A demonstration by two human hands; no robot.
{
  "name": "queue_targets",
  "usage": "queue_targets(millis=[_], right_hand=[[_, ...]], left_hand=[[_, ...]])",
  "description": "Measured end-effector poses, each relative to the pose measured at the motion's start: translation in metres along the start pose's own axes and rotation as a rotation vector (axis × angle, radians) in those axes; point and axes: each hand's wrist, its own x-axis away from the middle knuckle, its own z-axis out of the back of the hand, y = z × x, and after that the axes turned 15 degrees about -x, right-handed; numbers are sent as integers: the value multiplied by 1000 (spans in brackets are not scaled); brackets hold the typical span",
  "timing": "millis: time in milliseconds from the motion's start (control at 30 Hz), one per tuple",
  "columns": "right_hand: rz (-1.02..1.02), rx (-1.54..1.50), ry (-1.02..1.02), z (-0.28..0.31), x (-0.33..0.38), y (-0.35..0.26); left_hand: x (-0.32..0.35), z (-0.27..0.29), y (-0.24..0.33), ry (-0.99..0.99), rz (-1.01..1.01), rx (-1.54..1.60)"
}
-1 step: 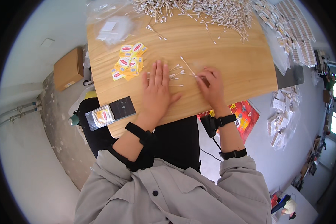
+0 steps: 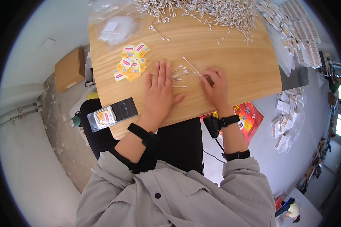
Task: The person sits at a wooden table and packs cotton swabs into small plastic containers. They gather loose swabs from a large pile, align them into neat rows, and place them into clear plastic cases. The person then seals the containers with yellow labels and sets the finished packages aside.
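Observation:
My left hand (image 2: 161, 90) lies flat and palm down on the wooden table (image 2: 235, 56), fingers together and pointing away from me. Just right of its fingertips a few loose cotton swabs (image 2: 179, 75) are scattered. My right hand (image 2: 215, 86) rests on the table with its fingers pinched on a single cotton swab (image 2: 190, 64), which sticks out to the upper left. A cluster of small yellow packets (image 2: 130, 62) lies left of my left hand.
A big heap of cotton swabs (image 2: 204, 11) covers the table's far edge, with clear plastic bags (image 2: 113, 28) at far left. Filled swab packs (image 2: 297, 34) lie to the right. A bagged pack (image 2: 105, 116), a cardboard box (image 2: 69, 70) and a red bag (image 2: 248, 115) sit lower.

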Motion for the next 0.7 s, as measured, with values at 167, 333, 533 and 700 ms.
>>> queue_targets(millis=[167, 333, 533, 700], right_hand=[[37, 189, 216, -16, -18, 7], [-35, 208, 279, -30, -35, 10], [163, 56, 51, -63, -45, -7], [264, 38, -83, -57, -41, -5]], left_hand=[[-7, -8, 3, 76, 71, 92], [6, -7, 7, 71, 49, 75], [19, -5, 11, 123, 96, 153], [15, -1, 9, 13, 47, 30]])
